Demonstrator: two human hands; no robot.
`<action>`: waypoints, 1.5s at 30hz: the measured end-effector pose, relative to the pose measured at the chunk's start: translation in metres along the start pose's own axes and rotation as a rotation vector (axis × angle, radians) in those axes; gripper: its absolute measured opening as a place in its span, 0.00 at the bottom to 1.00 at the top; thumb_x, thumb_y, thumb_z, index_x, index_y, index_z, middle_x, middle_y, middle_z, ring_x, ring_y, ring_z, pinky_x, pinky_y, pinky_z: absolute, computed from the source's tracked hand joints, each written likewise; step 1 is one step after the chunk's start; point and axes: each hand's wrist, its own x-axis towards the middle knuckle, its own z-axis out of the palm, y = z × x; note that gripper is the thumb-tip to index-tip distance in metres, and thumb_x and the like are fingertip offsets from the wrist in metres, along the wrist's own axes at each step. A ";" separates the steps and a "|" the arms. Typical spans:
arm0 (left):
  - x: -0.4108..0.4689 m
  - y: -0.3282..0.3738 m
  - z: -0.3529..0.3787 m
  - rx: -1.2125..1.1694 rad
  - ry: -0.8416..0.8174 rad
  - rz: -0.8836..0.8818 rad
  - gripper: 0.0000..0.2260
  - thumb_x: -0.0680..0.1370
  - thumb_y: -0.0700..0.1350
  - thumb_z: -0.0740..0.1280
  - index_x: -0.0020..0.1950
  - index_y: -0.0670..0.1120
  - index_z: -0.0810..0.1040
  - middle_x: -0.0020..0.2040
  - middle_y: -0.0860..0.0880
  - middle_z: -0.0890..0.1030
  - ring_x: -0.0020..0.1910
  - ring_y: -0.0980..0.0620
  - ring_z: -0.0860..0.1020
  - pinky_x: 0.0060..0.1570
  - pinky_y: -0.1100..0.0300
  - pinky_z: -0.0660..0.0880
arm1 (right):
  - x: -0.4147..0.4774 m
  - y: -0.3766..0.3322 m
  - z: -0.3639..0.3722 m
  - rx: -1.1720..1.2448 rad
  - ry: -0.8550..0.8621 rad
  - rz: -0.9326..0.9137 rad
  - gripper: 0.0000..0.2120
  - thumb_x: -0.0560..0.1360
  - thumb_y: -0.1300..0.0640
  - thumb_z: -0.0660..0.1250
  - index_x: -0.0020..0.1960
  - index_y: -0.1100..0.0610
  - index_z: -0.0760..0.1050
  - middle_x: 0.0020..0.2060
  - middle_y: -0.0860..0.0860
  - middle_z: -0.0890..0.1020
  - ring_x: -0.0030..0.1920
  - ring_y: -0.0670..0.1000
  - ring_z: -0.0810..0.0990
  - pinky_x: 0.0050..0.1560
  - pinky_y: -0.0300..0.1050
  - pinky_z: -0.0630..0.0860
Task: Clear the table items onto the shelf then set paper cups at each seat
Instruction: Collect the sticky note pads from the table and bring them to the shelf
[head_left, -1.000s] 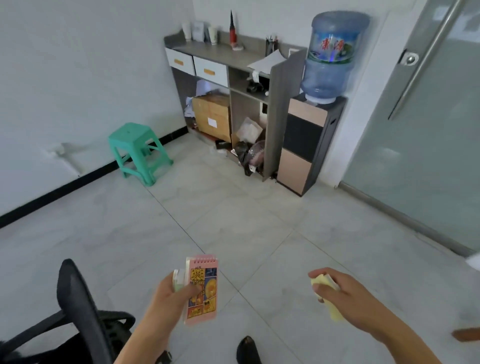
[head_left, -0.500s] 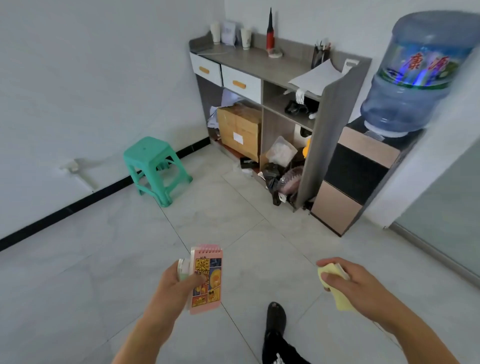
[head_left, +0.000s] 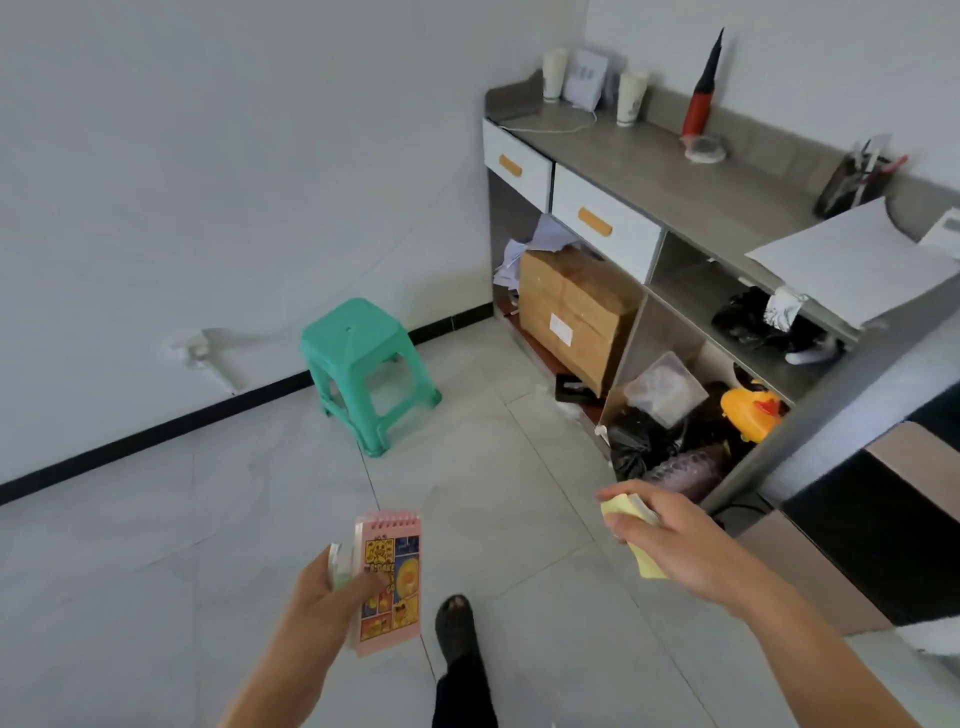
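Before shelf, notebook in left hand

The grey shelf unit top carries two paper cups, a pen holder and papers.

Glossy pale floor tiles are reflecting light; the green stool is looking smooth plastic, the shelf matt woodgrain.
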 end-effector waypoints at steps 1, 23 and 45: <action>0.025 0.011 -0.001 0.001 0.001 -0.010 0.06 0.76 0.33 0.66 0.52 0.39 0.79 0.40 0.42 0.87 0.42 0.41 0.85 0.41 0.50 0.77 | 0.022 -0.005 -0.002 -0.008 0.004 0.008 0.09 0.78 0.50 0.63 0.57 0.42 0.75 0.45 0.51 0.79 0.45 0.50 0.78 0.42 0.42 0.70; 0.416 0.340 0.146 0.262 -0.313 0.085 0.07 0.75 0.35 0.68 0.52 0.39 0.77 0.42 0.42 0.87 0.42 0.44 0.85 0.41 0.54 0.77 | 0.356 -0.081 -0.194 0.269 0.287 0.243 0.07 0.79 0.51 0.63 0.55 0.42 0.76 0.50 0.51 0.80 0.48 0.49 0.78 0.43 0.40 0.73; 0.688 0.583 0.356 0.319 -0.564 0.130 0.08 0.75 0.32 0.67 0.50 0.42 0.81 0.41 0.42 0.87 0.43 0.40 0.85 0.50 0.46 0.79 | 0.606 -0.114 -0.431 0.844 0.821 0.361 0.08 0.79 0.54 0.63 0.51 0.49 0.81 0.42 0.55 0.84 0.42 0.56 0.82 0.39 0.48 0.77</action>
